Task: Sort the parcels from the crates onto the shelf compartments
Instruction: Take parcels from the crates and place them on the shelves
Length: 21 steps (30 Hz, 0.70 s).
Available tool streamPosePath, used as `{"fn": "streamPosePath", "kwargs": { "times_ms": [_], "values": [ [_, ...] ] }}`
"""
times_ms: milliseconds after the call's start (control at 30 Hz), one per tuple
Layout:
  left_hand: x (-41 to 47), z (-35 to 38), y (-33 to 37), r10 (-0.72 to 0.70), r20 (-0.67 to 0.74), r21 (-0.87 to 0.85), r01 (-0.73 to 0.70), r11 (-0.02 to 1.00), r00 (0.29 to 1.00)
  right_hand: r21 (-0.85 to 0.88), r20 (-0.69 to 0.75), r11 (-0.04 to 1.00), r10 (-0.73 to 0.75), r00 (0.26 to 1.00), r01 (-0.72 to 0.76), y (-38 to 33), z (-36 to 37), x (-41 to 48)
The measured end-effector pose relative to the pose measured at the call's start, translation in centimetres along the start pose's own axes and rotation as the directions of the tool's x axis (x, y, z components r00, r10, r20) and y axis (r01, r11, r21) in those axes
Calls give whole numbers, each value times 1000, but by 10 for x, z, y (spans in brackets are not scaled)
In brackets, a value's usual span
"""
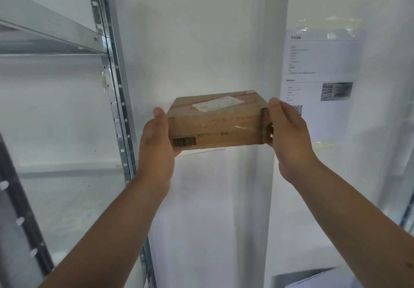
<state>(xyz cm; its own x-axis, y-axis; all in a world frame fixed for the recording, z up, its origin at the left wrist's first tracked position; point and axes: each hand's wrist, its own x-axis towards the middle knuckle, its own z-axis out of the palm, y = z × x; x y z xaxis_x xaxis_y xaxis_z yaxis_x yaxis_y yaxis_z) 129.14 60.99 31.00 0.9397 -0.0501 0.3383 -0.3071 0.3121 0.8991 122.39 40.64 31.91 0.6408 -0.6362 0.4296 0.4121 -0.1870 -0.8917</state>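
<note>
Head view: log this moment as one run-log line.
parcel: cardboard, held up | left hand: grips left end | right hand: grips right end | shelf: at left, parcel not on it

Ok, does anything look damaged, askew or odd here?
Nothing serious. The parcel looks intact between the left hand and right hand, though its clear tape is wrinkled. It is held before bare wall, right of the shelf upright, not in a compartment. A scrap of old tape clings to that upright.

Two bare forearms come in from the near edge, ending in the left hand [156,140] and right hand [289,131]. Thumbnails are short. A small dark mark sits on the right forearm near the right edge.
</note>
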Motion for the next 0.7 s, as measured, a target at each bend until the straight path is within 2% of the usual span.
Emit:
{"fn": "streamPosePath", "kwargs": {
  "times_ms": [267,500,700],
  "values": [
    [-1,0,1,16,-35,91,-13,996,999,30,22,999,37,999,-38,10,-9,2],
    [-2,-1,-7,69,-19,45,-68,997,997,41,-7,996,78,997,-77,12,-14,-5],
    [1,-2,-18,23,-26,69,-21,997,999,31,9,999,-15,1000,15,14,-19,-11]
  ]
}}
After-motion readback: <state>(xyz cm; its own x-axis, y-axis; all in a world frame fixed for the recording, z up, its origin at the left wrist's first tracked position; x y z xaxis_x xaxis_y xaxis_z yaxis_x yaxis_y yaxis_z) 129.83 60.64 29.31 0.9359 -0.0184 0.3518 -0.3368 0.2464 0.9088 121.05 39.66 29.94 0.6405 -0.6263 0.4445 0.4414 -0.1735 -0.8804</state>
